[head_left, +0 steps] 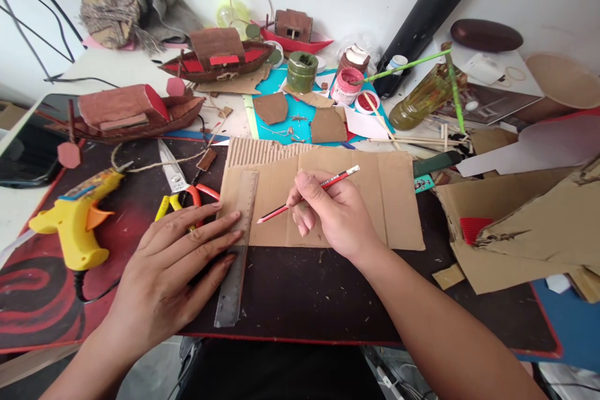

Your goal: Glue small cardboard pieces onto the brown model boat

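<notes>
A clear ruler [234, 262] lies near-upright in view across the left part of a cardboard sheet [347, 225], its lower end over the dark mat. My left hand [180, 265] rests flat, fingers stretched out, with the fingertips on the ruler's left edge. Above the cardboard, my right hand [335, 209] grips a red and black pencil [335, 180] between thumb and fingers. The pencil's tip points down and left, toward the ruler. Corrugated ridges show along the sheet's torn top left edge.
Left of my left hand are a yellow glue gun [77, 219] and orange-and-yellow-handled scissors [174, 175]. Several model boats [131, 115] stand behind. Paint jars [301, 72] sit on blue paper at the back. Cut cardboard [506, 219] is piled at the right.
</notes>
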`<state>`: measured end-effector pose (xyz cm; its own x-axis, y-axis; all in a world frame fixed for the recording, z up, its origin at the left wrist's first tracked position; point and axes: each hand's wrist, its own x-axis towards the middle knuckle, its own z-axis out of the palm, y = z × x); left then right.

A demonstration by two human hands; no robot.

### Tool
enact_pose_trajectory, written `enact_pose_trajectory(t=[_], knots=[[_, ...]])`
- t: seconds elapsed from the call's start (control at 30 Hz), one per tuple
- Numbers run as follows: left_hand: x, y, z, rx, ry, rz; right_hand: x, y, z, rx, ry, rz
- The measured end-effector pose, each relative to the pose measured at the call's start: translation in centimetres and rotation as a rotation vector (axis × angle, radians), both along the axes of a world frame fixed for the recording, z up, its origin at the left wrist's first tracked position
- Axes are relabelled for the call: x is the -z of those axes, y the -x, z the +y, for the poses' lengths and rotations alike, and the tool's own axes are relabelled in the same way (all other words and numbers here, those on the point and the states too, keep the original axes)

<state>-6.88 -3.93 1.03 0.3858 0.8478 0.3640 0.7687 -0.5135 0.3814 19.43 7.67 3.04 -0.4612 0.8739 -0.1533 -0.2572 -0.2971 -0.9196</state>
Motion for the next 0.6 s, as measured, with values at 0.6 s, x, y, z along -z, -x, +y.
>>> enact_pose_trajectory(t=[0.6], knots=[[-0.56,-0.28,0.05,0.013,0.000,-0.004,0.09,-0.02,-0.06,-0.018,-0.009,-0.023]])
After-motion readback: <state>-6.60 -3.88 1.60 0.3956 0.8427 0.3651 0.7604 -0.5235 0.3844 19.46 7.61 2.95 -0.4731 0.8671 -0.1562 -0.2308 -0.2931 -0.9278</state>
